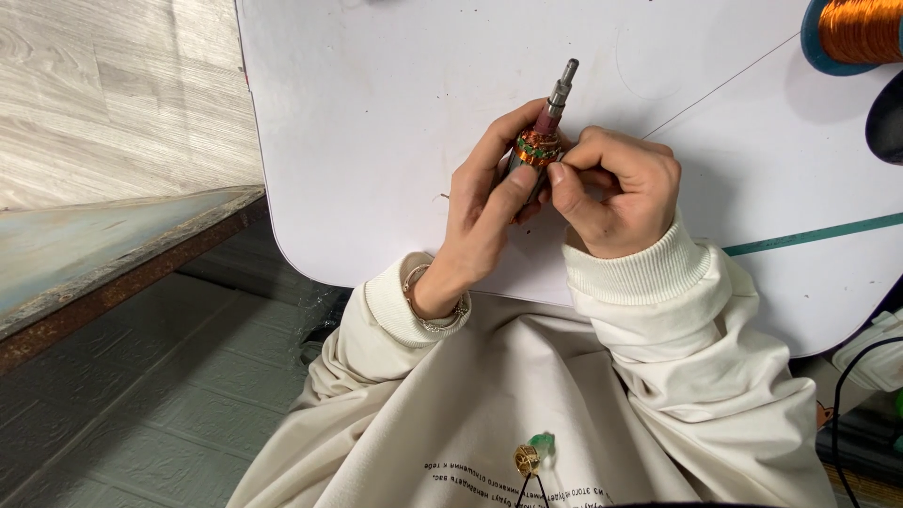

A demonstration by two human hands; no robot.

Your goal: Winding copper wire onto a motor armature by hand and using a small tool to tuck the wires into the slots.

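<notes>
Left hand (480,221) has its fingers (513,193) closed round the small motor armature with copper windings, green slot liners and a steel shaft (541,141), thumb pressed up its near side, so the part sits raised just over the white desk (376,141) with the shaft tip pointing to about 1 o'clock. Right hand (616,188) is curled shut at 3 o'clock of the armature, thumb and forefinger pinched right against the winding end; looks like it's nipping the thin copper wire (715,89), but I can't actually make out the strand between the fingertips. That wire runs off toward 2 o'clock to the spool of copper wire on a teal bobbin (861,33) at the desk's far corner. My take: the armature is small, rigid and a bit weighty for its size, and the steel core is the safe spot to grab. The windings are easy to scuff, and the wire is hair-fine and would probably kink or snap under a hard tug. Cream sweatshirt cuffs, a beaded bracelet (423,315) on the left wrist, and grey floor tiles (141,395) off at 8 o'clock.
</notes>
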